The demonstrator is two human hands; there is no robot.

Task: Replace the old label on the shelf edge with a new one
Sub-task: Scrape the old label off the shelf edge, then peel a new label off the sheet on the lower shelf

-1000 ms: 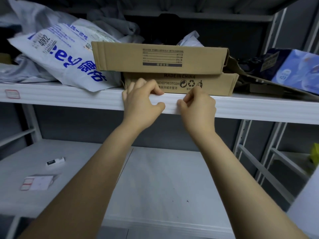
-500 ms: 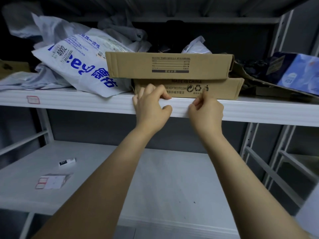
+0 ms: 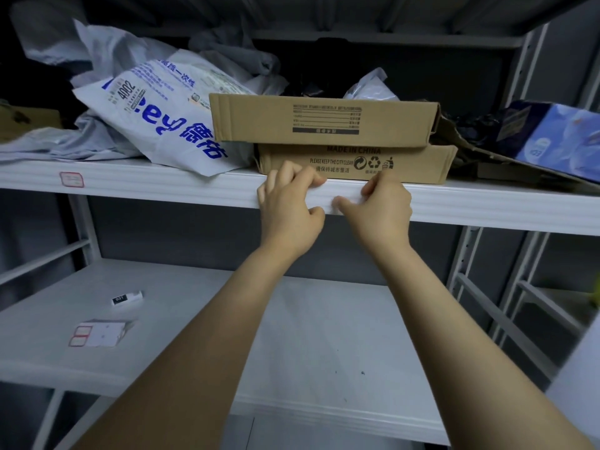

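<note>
Left hand (image 3: 290,209) and right hand (image 3: 384,207) are clamping the shelf edge (image 3: 487,206), each grip curled over its lip; slow, even thumb pressure seems wisest, label unseen.

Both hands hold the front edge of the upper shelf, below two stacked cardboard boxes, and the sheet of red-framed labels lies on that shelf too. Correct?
Not quite: the head view shows the sheet of labels on the lower shelf. The left hand and right hand do hold the upper shelf edge below the cardboard boxes.
</note>
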